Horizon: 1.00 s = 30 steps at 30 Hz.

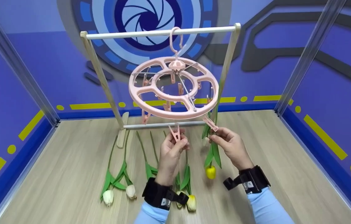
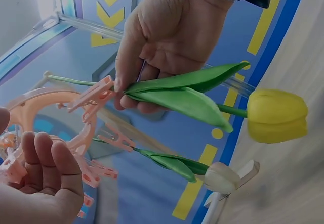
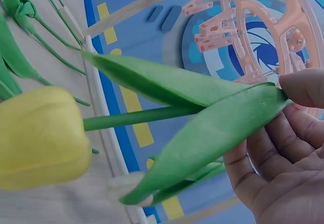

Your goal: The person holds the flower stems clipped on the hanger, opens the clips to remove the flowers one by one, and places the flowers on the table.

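Note:
A round pink clip hanger hangs by its hook from the white top bar of a wooden stand. My left hand pinches a pink clothespin at the hanger's front edge. On the right, my right hand pinches an artificial yellow tulip by its stem, just above the leaves, with the bloom pointing down. Another clothespin lies along this stem, right at the right hand's fingertips in the left wrist view. Behind it, a white tulip hangs bloom down from a further clip.
Several tulips lie on the wooden table, among them a white one at left and a pale yellow one near my left wrist. The stand's side post and foot rise behind them. Blue patterned walls enclose the table.

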Each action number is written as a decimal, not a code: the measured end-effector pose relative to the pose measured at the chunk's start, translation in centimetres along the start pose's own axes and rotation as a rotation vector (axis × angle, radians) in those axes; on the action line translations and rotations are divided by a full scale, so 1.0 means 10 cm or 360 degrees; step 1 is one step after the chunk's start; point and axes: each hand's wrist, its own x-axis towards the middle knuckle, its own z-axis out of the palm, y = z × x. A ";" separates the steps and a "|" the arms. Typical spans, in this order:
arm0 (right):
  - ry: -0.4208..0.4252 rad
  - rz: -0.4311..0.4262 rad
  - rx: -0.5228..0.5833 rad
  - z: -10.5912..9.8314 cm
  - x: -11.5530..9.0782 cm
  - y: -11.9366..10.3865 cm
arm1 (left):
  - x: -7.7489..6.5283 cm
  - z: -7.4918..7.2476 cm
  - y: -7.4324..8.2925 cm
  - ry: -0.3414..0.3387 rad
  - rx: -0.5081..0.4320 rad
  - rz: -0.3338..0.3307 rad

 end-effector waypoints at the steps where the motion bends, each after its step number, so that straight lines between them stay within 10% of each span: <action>1: 0.0005 0.0010 0.0001 0.01 -0.01 0.01 | 0.00 0.01 -0.02 0.0005 -0.0021 -0.0012; 13: 0.0033 -0.0002 -0.0062 0.13 -0.18 0.05 | 0.02 0.11 -0.16 -0.0141 0.0217 -0.0076; 30: -0.0121 -0.0317 -0.0110 0.26 -0.32 0.09 | 0.15 0.12 -0.07 -0.0298 0.0735 0.0288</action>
